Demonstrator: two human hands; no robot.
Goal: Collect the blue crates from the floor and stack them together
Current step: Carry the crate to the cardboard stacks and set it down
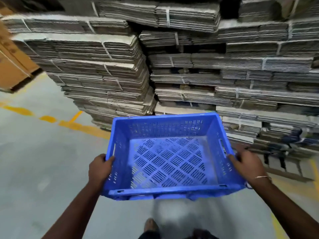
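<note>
1. Filling the background, tall stacks of flattened grey cardboard bundles (103, 66) tied with white straps stand on a grey concrete floor (34, 161) marked with worn yellow lines (82, 128).
2. A blue perforated plastic crate (170, 157) is held above the floor, open side up, nothing inside.
3. The left hand (99, 168) grips the crate's left rim.
4. The right hand (246, 163), a thin bangle (262, 177) at its wrist, grips the right rim.
</note>
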